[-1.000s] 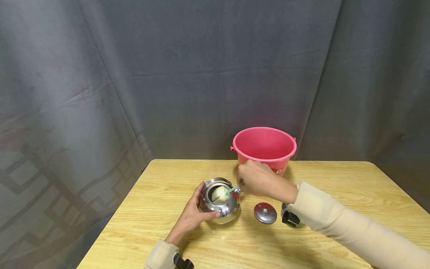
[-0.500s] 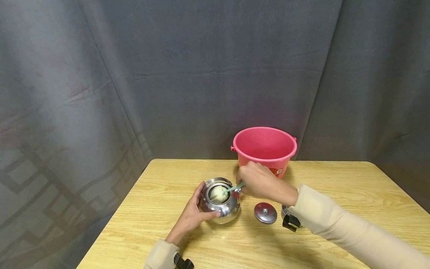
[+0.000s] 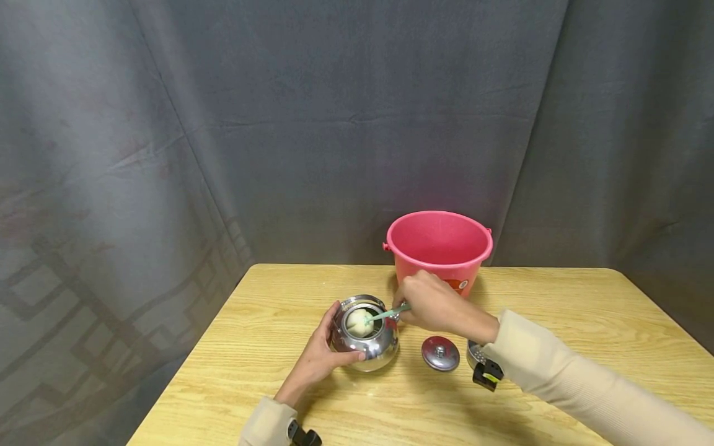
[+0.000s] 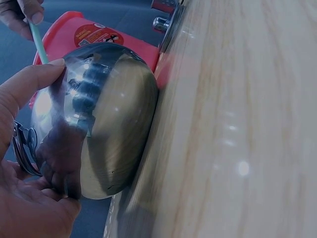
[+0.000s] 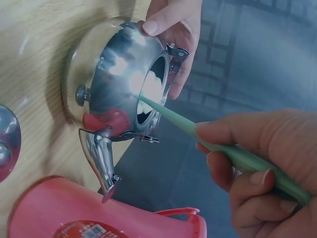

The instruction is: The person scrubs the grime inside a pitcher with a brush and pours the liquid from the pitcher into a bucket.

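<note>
A shiny steel kettle [image 3: 375, 352] stands on the table with its top opening uncovered and its spout pointing toward the bucket. My left hand [image 3: 322, 356] grips its side, thumb across the front and fingers behind, as the left wrist view also shows. My right hand [image 5: 267, 168] holds a sponge brush by its light green handle [image 5: 237, 158], fingers curled round it. The brush's pale sponge head [image 3: 360, 323] sits inside the kettle's mouth, partly hidden by the rim. To the right of the kettle lies its round steel lid [image 3: 440, 353], knob up.
Behind my right hand stands a pink bucket [image 3: 440, 238] with a red label, near the table's far edge. A small perforated metal strainer [image 3: 476, 354] lies beside the lid, partly covered by my right wrist. Grey curtain [image 3: 357, 124] hangs behind the wooden table [image 3: 223, 371].
The sponge head has shifted left within the kettle's mouth, and my right hand has moved slightly down and right. My left hand and the kettle stay in place.
</note>
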Available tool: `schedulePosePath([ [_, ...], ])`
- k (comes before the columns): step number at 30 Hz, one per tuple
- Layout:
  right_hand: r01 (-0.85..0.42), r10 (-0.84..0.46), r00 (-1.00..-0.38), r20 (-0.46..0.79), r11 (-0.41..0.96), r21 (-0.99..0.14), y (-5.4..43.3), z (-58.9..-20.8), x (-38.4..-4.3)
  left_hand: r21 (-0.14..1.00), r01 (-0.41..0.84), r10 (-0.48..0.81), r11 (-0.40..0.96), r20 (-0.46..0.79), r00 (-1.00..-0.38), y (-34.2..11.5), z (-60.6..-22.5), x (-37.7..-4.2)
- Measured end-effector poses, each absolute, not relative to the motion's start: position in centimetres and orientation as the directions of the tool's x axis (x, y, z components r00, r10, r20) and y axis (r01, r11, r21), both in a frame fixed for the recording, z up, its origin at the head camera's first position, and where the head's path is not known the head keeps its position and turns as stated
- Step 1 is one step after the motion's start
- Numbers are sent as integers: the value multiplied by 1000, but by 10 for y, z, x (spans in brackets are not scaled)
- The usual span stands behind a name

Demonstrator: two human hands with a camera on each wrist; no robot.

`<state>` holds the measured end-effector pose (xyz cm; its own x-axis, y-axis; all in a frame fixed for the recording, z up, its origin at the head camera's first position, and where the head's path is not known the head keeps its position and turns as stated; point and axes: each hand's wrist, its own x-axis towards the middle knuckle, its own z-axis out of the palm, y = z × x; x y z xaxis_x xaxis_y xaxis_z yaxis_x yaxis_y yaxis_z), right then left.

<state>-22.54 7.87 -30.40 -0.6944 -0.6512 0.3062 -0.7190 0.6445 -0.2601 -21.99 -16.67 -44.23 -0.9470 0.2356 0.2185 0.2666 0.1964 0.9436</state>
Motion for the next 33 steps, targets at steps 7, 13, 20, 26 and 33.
schedulePosePath([
  [7,-729,-658,-685,313,619,-292,81,-307,-227,944,255,228,211,206,-952,-167,-441,-219],
  [13,-729,-661,-684,308,610,-311,83,-309,-229,944,258,228,207,210,-951,-168,-442,-220],
  [20,-739,-674,-671,308,576,-350,87,-311,-230,945,258,230,201,211,-950,-167,-442,-220],
  [26,-734,-671,-676,305,575,-361,88,-312,-230,946,263,238,188,216,-947,-167,-442,-220],
  [33,-737,-674,-672,308,565,-371,88,-312,-229,944,270,237,187,224,-945,-167,-443,-221],
])
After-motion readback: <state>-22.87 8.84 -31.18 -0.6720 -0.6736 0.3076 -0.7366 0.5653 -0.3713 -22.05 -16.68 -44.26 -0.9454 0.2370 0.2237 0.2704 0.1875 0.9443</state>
